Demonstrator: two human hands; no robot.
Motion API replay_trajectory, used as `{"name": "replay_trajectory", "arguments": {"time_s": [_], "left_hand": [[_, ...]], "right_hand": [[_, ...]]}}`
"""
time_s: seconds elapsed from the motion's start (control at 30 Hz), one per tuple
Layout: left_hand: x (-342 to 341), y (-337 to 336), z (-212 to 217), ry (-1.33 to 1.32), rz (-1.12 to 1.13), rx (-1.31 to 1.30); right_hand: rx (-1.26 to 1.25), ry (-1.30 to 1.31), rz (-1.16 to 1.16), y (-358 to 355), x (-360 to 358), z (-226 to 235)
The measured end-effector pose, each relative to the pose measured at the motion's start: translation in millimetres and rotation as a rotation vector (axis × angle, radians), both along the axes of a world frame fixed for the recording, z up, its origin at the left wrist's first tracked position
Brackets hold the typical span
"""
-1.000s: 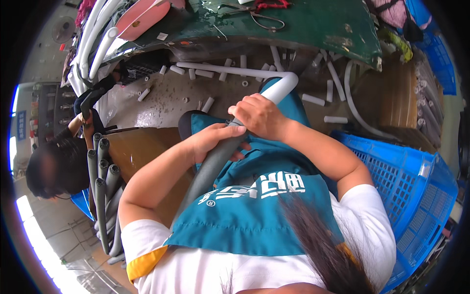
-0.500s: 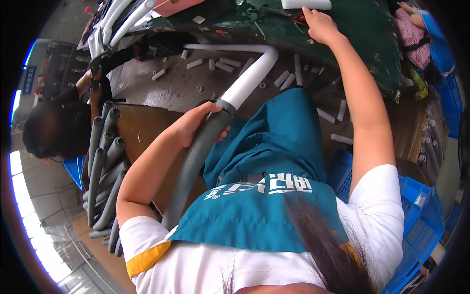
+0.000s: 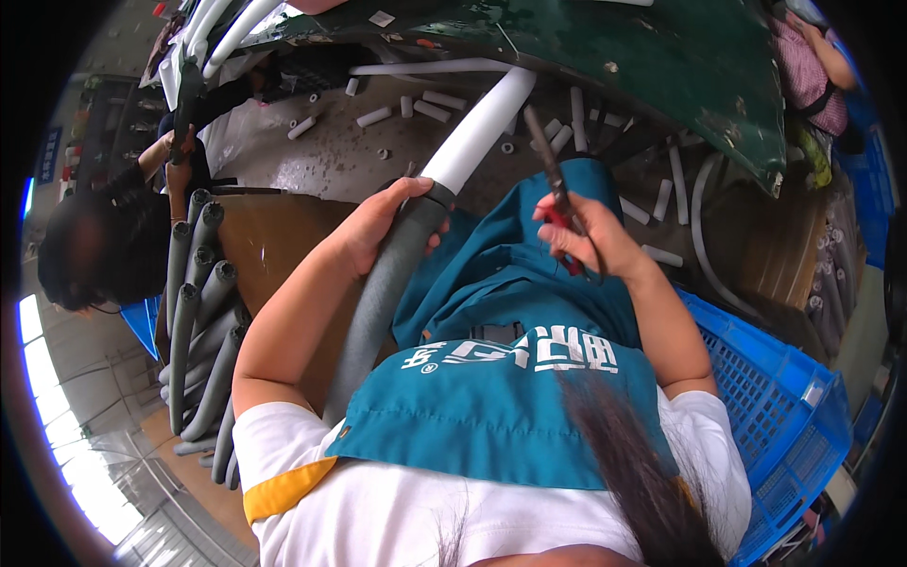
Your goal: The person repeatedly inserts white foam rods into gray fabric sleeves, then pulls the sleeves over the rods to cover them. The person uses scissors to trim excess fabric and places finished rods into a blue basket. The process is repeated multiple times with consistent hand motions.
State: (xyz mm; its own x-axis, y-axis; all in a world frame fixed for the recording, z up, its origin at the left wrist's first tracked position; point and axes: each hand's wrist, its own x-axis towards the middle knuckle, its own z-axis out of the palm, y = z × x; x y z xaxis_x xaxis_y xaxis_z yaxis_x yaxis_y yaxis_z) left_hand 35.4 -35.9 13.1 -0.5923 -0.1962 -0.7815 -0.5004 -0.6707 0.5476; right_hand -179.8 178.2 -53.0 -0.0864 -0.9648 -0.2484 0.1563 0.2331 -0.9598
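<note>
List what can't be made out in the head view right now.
Head view, all:
1. Left hand: some finger parts, hidden by the gray tube.
2. Gray tube's lower end: hidden by the clothing.
3. White tube: whether it continues inside the gray one, hidden by the gray wall.
4. Scissors: handles partly covered by the right hand.
5. Pink item: cut off by the top edge.
</note>
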Motion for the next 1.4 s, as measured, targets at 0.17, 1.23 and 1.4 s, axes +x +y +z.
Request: {"name": "replay_trajectory", "arguments": {"time_s": [0.17,1.23,1.4], "left_hand": [[-6.3,-0.6,17.6,-0.006,0.007,-0.053],[-12.5,25.2,-10.4,-0.099,-0.233,-0.258],[-15.8,22.3,-13.2,-0.062,-0.223,-0.21]], "right_hand": [[0.056,0.03,0.165,2.9,28.9,-13.7],[0.12,0.287,0.171,-25.9,46.4,-6.5],[0.106,0.214,0.007,-11.5,51.9,-22.9]]}}
